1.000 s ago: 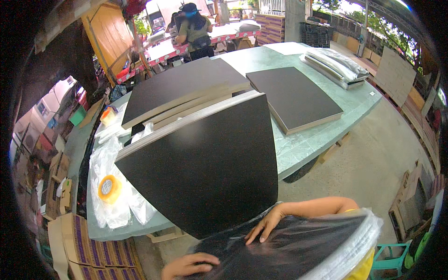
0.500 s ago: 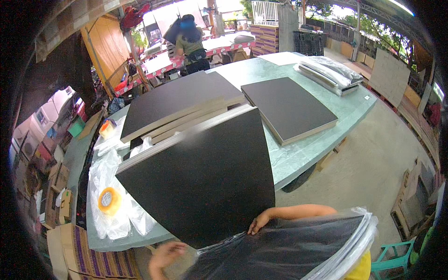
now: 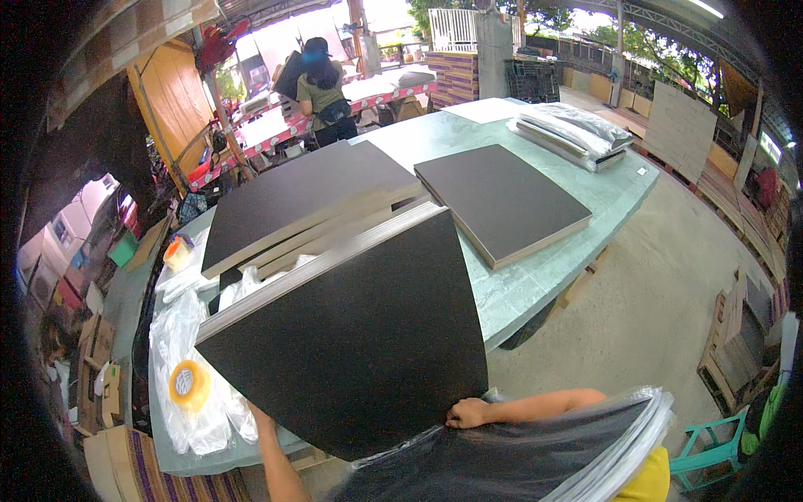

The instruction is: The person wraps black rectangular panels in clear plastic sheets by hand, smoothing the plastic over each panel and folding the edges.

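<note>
A stack of large black panels (image 3: 360,326) leans tilted toward me at the table's near edge, its pale layered edges (image 3: 326,259) facing up. Its lower end meets the mouth of a clear plastic bag (image 3: 502,460) that spreads over my front. My right hand (image 3: 468,412) is closed on the bag's rim by the stack's lower right corner. At the stack's lower left side is my left hand (image 3: 262,418), reaching behind the panels' edge; its fingers are hidden.
More dark panels (image 3: 309,197) lie behind, with a separate stack (image 3: 502,201) on the green table (image 3: 615,184). Wrapped panels (image 3: 573,134) sit farther back. At left are tape rolls (image 3: 189,384) and loose plastic (image 3: 171,335). A person (image 3: 322,92) stands beyond; a teal stool (image 3: 711,452) is right.
My left hand has moved from below the stack's left corner up to its left edge. My right hand keeps its grip on the bag's rim. The whole view has shifted slightly.
</note>
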Demonstrator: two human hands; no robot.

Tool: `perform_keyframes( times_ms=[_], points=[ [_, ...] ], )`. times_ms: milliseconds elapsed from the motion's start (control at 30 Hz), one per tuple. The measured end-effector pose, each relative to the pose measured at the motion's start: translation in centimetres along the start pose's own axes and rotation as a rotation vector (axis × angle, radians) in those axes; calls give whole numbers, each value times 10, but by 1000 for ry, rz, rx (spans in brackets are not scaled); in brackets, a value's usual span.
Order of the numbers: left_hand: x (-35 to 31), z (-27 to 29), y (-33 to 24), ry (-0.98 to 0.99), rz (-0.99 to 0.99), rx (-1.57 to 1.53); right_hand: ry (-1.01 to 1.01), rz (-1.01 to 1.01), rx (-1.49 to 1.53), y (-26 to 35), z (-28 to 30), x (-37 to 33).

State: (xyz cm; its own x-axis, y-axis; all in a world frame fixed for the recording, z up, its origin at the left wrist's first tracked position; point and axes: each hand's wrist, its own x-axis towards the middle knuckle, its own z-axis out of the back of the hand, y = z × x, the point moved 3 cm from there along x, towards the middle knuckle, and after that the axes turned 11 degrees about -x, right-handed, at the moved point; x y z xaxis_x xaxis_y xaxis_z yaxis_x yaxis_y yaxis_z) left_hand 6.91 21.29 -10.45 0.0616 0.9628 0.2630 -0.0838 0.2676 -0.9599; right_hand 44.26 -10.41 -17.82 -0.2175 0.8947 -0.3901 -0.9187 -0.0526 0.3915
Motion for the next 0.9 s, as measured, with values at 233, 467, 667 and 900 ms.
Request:
perform_keyframes(
  times_ms=[233, 467, 667, 900],
  points=[
    [-11, 0, 29, 36, -82, 95, 18, 16, -26, 4, 6, 0],
    [-21, 10, 31, 21, -227, 209, 3, 39, -21, -1, -2, 6],
    [3, -15, -121, -74, -270, 120, 1, 36, -37, -5, -6, 8],
    [50, -6, -173, 121, -218, 117, -78, 82, 76, -3, -4, 5]
  ],
)
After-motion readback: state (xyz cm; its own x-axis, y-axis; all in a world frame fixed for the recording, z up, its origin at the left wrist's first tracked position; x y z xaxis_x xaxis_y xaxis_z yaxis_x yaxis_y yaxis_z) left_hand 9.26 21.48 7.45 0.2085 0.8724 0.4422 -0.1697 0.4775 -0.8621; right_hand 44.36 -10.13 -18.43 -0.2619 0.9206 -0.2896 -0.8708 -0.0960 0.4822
